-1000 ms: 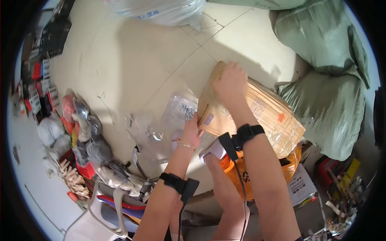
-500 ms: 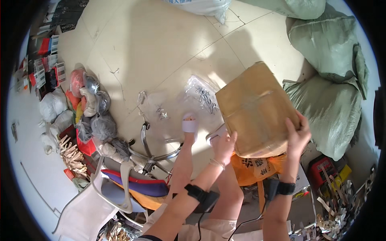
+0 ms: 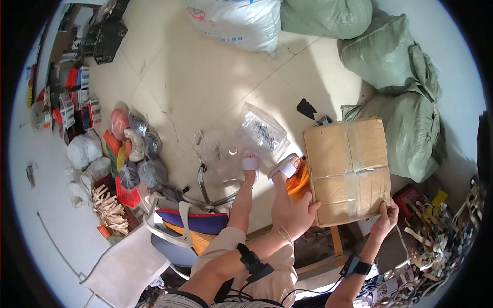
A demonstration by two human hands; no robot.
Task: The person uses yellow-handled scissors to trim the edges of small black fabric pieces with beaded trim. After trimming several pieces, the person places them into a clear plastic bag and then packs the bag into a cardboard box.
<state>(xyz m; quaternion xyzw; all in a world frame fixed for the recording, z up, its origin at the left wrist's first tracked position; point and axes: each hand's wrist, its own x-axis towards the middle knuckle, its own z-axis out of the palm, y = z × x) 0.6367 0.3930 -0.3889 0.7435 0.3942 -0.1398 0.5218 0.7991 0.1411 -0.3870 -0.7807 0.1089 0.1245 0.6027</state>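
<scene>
Sacks [image 3: 405,102] of green woven cloth lie far right. Near them, a taped cardboard box [image 3: 349,169] is held up at right: left hand [image 3: 292,213] grips its near-left corner, fingers spread; right hand [image 3: 385,218] curls around its near-right corner.

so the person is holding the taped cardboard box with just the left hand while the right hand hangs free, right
Not quite. Both hands are on the cardboard box: the left hand grips its near left corner and the right hand holds its near right corner. The head view shows this. The box is indeed sealed with clear tape and held above the floor, in front of the green sacks.
</scene>
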